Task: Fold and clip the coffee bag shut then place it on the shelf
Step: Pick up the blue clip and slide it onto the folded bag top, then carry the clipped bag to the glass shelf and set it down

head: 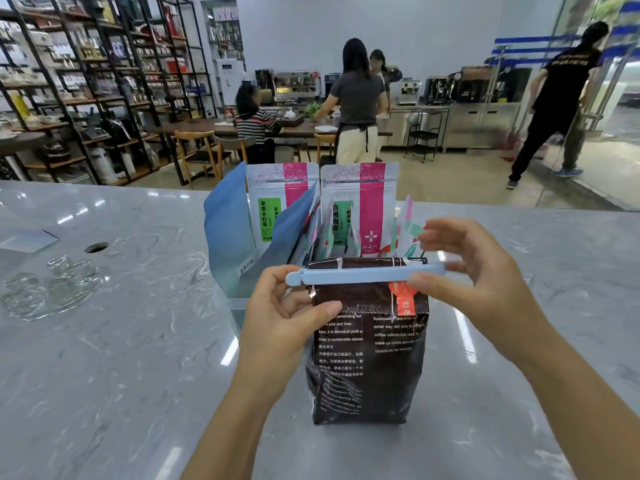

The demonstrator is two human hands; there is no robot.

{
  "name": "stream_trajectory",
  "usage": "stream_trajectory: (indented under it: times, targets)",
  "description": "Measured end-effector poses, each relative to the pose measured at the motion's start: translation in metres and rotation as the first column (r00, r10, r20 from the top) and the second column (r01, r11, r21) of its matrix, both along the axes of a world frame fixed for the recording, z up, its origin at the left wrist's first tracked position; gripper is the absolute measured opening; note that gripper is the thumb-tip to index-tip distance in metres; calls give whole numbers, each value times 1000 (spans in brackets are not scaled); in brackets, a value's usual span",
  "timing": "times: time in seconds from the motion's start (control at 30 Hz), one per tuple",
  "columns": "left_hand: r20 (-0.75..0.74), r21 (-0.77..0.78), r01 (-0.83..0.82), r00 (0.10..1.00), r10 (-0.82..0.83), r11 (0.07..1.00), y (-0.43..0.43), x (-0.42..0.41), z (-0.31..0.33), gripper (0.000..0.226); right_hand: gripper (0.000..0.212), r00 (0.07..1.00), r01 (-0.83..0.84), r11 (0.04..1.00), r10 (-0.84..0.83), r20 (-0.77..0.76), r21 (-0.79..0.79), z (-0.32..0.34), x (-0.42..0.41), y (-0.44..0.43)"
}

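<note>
Coffee bag (367, 358), dark brown with white print and an orange label near its top right, stands upright on the grey marbled counter (104, 358), near centre of the head view. Its top is folded down flat. A pale blue bag clip (363, 275) lies level across that fold, running left to right and jutting past both edges of the bag.

I read my left hand (284, 317) as pinching the left end of the clip between fingers and thumb, the thumb lying across the bag's upper left face. My right hand (485, 271) sits at the clip's right end: thumb pressed under the bar, fingers curled loosely above it and partly spread. I cannot tell whether the clip is latched.

Just beyond the bag, a clear plastic bin (235, 306) holds upright pouches: two white tea pouches (360, 202) with pink stripes and green labels at the far side, a blue pouch (225, 230) leaning at the left, smaller sachets packed between.

Far left on the counter, some clear glassware (59, 282), and a small round hole (96, 247) in the surface beyond it.

Background: dark metal shelving (86, 81) loaded with goods along the left wall, espresso machines on a steel counter at the far wall, people around a wooden table, one person in black near the glass door at right.
</note>
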State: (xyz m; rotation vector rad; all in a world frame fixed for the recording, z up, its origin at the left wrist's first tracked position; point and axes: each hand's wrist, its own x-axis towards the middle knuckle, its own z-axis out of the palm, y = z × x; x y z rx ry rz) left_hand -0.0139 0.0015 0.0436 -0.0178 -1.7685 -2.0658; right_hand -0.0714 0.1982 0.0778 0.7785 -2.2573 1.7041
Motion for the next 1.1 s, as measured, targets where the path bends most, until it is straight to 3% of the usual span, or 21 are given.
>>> stream_trajectory:
  times: [0.13, 0.3, 0.4, 0.53, 0.63, 0.73, 0.9, 1.1]
  targets:
    - [9, 31, 19, 1000, -19, 999, 6, 1, -7, 27, 96, 907, -196, 972, 231, 353, -132, -45, 1, 19]
    - [50, 56, 116, 992, -118, 992, 9, 4, -17, 22, 72, 811, -329, 935, 352, 467, -132, -74, 9, 9]
    - [86, -21, 188, 979, -186, 982, 3, 7, -24, 41, 75, 805, -317, 935, 354, 476, -159, -85, 8, 0]
    - [186, -134, 327, 935, -301, 935, 1, 16, -38, 86, 81, 790, -352, 920, 390, 473, -171, -92, 12, -4]
    - [169, -161, 288, 950, -261, 944, 7, 21, -48, 102, 76, 806, -335, 919, 393, 444, -206, -95, 22, -8]
    - [107, -146, 165, 983, -150, 975, 15, 21, -56, 82, 76, 863, -242, 943, 316, 394, -228, -99, 31, -16]
    - [7, -131, 48, 999, -47, 990, 31, 19, -49, 56, 75, 881, -26, 909, 218, 421, -416, -98, 43, -21]
    - [-59, -204, 176, 980, -191, 963, 67, 19, -27, 46, 57, 923, 117, 903, 55, 381, -413, -77, 66, 19]
